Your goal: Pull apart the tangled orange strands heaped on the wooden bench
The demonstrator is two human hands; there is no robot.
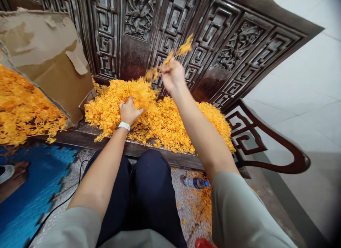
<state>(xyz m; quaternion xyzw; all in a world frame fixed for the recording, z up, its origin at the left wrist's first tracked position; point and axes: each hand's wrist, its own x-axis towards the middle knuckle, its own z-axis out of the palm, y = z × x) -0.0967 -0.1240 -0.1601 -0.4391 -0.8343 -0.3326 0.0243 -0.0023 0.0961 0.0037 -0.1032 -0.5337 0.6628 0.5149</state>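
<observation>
Orange strands on a carved bench
Right hand (173, 75) pinches a raised strand; left hand (130, 112), fingers spread, presses into the orange heap (170, 123) on the bench (165, 156). 1 torn cardboard box (61, 66) stands at its left; 1 bottle (196, 183) lies on the speckled floor (183, 209).

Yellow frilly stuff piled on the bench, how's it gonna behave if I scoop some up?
The yellow pile looks floppy and probably light, being loose, thin strands, some lifted in the pinched right hand. It may well snag, since the pieces lie tangled together, and could shed, judging by the scraps on the floor.
</observation>
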